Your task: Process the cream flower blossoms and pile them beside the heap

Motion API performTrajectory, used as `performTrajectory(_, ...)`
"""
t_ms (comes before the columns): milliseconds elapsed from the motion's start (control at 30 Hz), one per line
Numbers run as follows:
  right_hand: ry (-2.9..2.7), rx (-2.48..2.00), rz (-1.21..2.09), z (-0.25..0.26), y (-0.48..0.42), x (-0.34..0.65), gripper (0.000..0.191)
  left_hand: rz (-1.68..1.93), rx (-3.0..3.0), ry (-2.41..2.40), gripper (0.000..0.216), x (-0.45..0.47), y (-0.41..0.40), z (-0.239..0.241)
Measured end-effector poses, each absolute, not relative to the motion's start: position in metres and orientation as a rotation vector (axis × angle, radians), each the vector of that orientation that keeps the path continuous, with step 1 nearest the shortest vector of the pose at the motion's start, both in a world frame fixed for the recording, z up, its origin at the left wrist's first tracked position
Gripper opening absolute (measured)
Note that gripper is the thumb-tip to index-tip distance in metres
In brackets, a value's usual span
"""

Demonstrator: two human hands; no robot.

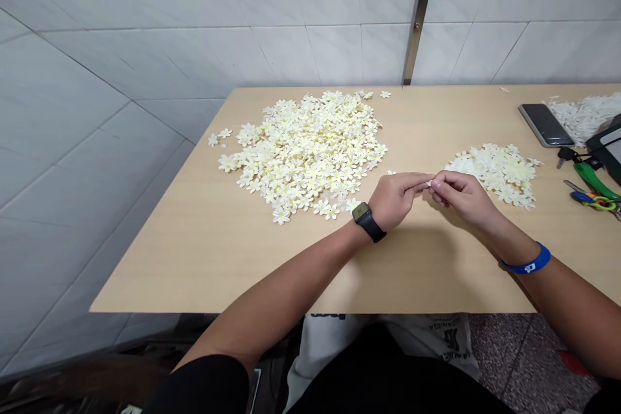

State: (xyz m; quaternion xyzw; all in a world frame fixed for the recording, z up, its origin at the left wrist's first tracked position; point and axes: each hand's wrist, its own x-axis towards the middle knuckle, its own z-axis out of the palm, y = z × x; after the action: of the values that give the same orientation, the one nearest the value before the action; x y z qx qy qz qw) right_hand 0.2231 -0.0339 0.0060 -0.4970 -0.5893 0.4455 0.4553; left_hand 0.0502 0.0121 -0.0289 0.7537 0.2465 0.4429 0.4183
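My left hand (394, 197), with a dark watch on its wrist, is closed, its fingers pressed together and pointing right. My right hand (458, 194) meets it fingertip to fingertip in a pinch, above the table. A small whitish piece (429, 184) shows between the fingertips; its kind is too small to make out. To the left of my hands spreads a large heap of cream-white artificial flowers (310, 149) with yellow centres. Just beyond my right hand lies a smaller pile of pale flower pieces (507, 171).
A phone (546, 125) lies at the right, in front of a pile of thin white pieces (589, 113). Nearer are keys (566, 154), green-handled pliers (594, 180) and small scissors (594, 199). A tiled wall (334, 55) closes off the table's (208, 259) back.
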Motion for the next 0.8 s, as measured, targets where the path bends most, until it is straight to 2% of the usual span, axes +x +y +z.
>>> performTrajectory(333,-1.493,-1.205,1.06,0.012,-0.033,0.224,0.047,1.081,1.891,0.681,0.04,0.048,0.012,-0.026)
performTrajectory(567,-1.519,-1.252,0.968,0.013,-0.033,0.224,0.049,1.042,1.558,0.648,0.026,0.053,0.012,-0.034)
performTrajectory(667,-1.56,-1.249,0.919,0.009,-0.034,0.224,0.046,1.028,1.52,0.674,0.029,0.054,0.012,-0.035)
performTrajectory(800,-1.606,-1.302,0.878,0.001,-0.035,0.224,0.039,1.059,1.552,0.723,0.017,0.054,0.013,-0.035)
